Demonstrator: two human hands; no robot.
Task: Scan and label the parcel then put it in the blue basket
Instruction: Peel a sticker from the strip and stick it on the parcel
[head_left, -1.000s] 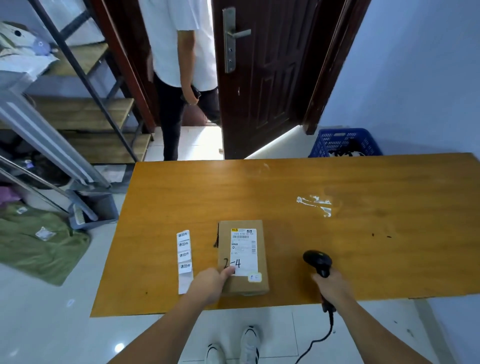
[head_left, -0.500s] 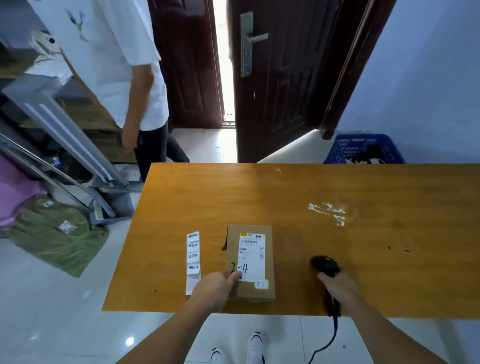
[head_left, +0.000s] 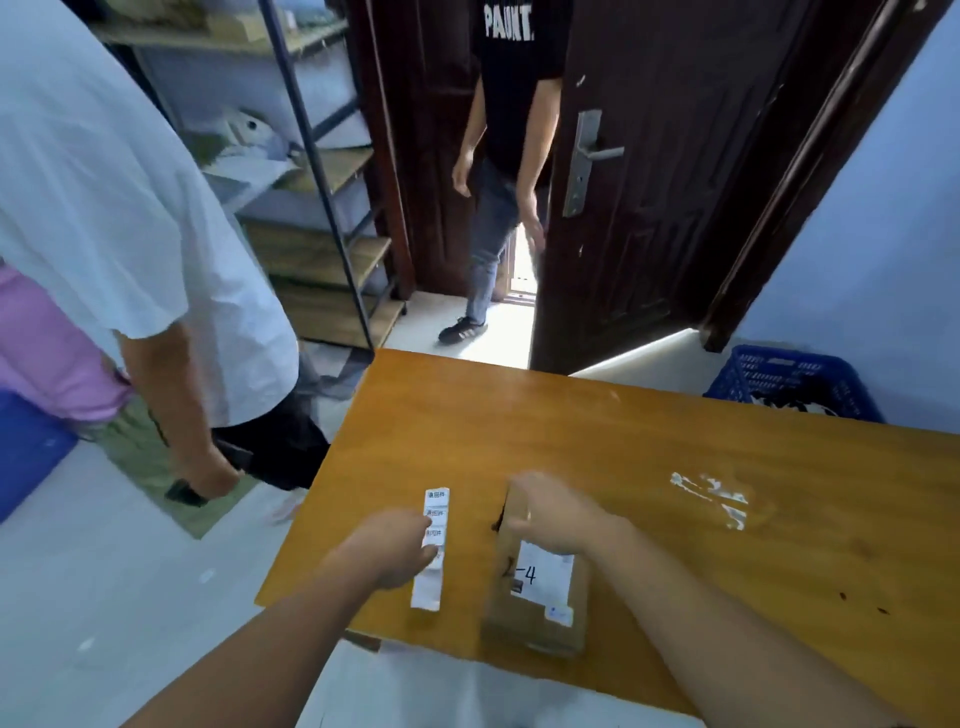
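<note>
Hands are working low in the frame over the orange bench (head_left: 649, 467). The left hand (head_left: 387, 551) is resting on the strip of white labels (head_left: 434, 551) at lower centre, fingers curled onto it. The right hand (head_left: 550, 512) is lying on the far end of the cardboard parcel (head_left: 535, 608), fingers bent over its top; whether they are gripping is unclear. The parcel is sitting near the bench's near edge, just right of the strip. The blue basket (head_left: 789, 382) is standing beyond the bench at right.
</note>
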